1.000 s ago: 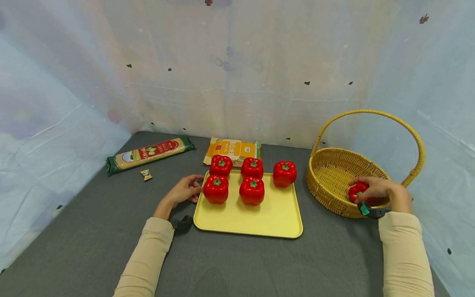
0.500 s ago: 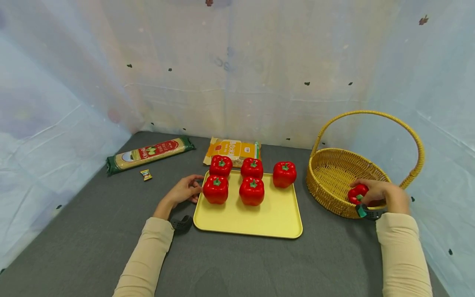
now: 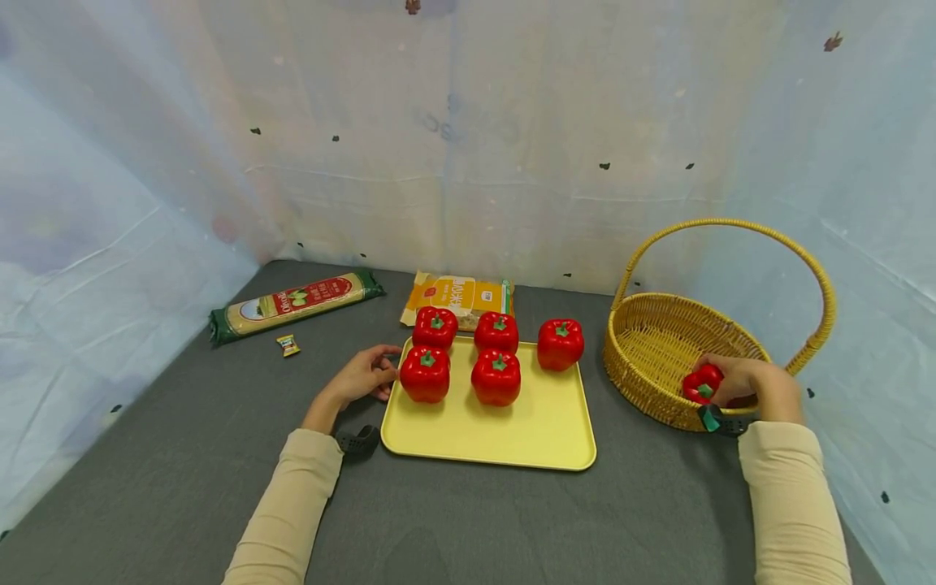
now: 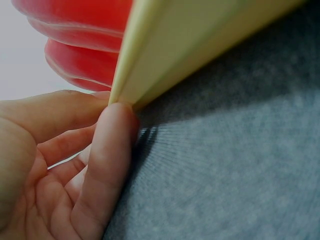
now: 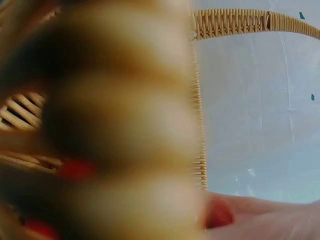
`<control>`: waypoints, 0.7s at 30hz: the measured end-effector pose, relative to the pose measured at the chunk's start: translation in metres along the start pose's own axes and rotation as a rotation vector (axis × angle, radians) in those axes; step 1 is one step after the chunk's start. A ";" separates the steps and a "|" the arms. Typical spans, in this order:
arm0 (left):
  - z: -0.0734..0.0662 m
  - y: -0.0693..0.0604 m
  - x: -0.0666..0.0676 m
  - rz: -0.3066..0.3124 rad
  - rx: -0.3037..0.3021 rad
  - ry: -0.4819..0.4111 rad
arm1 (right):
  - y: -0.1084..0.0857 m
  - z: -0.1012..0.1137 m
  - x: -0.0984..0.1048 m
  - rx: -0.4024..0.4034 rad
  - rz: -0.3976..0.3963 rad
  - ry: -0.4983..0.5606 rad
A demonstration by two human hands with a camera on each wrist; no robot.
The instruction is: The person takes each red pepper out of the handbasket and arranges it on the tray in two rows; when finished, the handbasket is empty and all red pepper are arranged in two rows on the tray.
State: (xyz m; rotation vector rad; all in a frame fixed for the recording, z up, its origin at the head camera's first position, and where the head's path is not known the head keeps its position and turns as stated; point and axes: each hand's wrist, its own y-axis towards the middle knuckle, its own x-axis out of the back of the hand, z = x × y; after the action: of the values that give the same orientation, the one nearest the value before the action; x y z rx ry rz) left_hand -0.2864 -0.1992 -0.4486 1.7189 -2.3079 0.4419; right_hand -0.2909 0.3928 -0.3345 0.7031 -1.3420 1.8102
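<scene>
In the head view, several red bell peppers [image 3: 496, 379] stand with green stems up on a yellow tray [image 3: 468, 436]. My left hand [image 3: 358, 377] is at the tray's left edge; the left wrist view shows thumb and a finger [image 4: 107, 165] pinching the rim of the tray [image 4: 190, 35]. Inside the yellow wicker basket [image 3: 633, 382], near its front right wall, my right hand [image 3: 746, 377] holds another red bell pepper [image 3: 702, 383], partly covered by the fingers. A blurred wicker edge blocks much of the right wrist view.
Behind the tray lies an orange-yellow food packet [image 3: 461, 297]. A long green-ended noodle packet [image 3: 296, 305] and a small yellow wrapped piece [image 3: 288, 344] lie at the left. The basket's tall handle [image 3: 731, 221] arches over it. Pale sheeting [image 3: 512, 203] hangs around the table.
My right hand and the pepper at it have shifted slightly left within the basket, and the pepper has tilted a little. My left hand, the tray and its peppers look unchanged.
</scene>
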 end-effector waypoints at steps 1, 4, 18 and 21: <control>0.000 0.000 0.000 0.001 -0.002 -0.003 | 0.000 0.000 0.000 0.003 -0.004 -0.002; 0.000 0.000 0.000 0.009 -0.009 -0.013 | 0.000 -0.002 -0.001 0.031 -0.030 0.005; -0.027 -0.017 -0.002 0.030 -0.006 -0.021 | 0.000 -0.003 -0.007 0.130 -0.196 0.087; -0.028 -0.017 -0.002 0.033 -0.004 -0.020 | 0.000 -0.001 -0.007 0.160 -0.233 0.092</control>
State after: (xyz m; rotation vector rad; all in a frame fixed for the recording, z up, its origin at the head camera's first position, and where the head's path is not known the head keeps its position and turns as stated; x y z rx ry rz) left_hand -0.2693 -0.1921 -0.4214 1.6931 -2.3523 0.4276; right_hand -0.2866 0.3920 -0.3401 0.8154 -1.0187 1.7511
